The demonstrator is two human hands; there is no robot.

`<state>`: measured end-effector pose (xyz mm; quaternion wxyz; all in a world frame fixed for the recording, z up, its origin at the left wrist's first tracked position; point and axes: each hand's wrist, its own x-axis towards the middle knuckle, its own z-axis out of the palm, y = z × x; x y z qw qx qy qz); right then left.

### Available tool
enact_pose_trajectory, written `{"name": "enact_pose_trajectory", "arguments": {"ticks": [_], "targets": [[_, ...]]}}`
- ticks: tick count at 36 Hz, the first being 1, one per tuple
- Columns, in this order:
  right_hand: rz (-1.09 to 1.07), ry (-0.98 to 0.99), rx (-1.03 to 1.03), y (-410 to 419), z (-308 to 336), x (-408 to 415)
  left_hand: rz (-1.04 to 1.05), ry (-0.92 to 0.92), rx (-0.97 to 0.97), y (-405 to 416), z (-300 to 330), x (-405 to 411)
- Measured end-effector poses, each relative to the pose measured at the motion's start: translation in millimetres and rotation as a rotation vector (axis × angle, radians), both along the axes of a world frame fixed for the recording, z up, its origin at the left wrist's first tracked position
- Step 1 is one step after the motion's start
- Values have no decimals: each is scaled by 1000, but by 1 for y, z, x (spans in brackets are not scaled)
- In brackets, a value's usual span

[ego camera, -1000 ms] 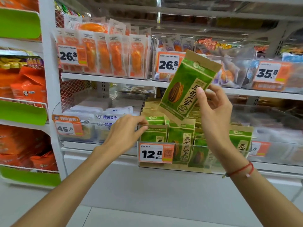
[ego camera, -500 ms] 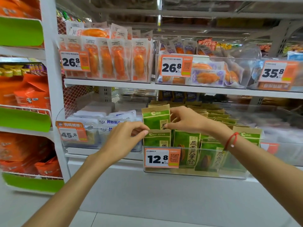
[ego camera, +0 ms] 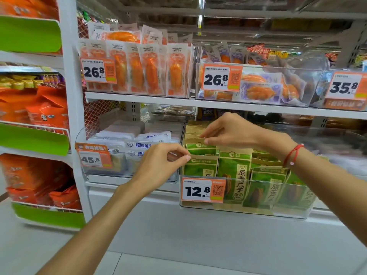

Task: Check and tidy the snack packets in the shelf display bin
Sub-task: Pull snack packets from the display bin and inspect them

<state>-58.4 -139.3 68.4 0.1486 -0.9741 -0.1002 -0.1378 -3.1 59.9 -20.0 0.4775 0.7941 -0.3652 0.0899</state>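
Head view: the clear display bin (ego camera: 246,210) sits at the front edge of the lower shelf (ego camera: 131,180), with a 12.8 price tag (ego camera: 202,191) clipped at its left front corner; inside it the green snack packets (ego camera: 235,171) stand upright in rows running front to back, their long axes vertical, printed faces turned outward to the aisle and kraft top seals uppermost, presumably so a shopper reads them at a glance; those towards the right front corner lean a little. The left hand (ego camera: 158,167) reaches to the left front corner of the bin, thumb and forefinger pinched together on the top edge of the front-left packet (ego camera: 200,165), most likely to steady it or square it with its neighbours; the right hand (ego camera: 230,132) hovers over the left row further back, fingertips closed on the top seal of a packet behind (ego camera: 198,144), apparently seating it down into the row. Both hands are thus clamped on packet tops, near each other but not touching; a red cord (ego camera: 293,154) circles the right wrist.
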Motion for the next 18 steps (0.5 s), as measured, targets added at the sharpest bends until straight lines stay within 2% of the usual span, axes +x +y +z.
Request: {"name": "enact_pose_trajectory", "arguments": {"ticks": [10, 14, 18], "targets": [[-88, -113, 58, 4, -3, 3, -73, 63, -13, 1, -1, 2], [-134, -37, -68, 13, -10, 5, -82, 100, -16, 2, -1, 0], [-153, -16, -96, 14, -9, 3, 75, 79, -162, -1, -1, 1]]}}
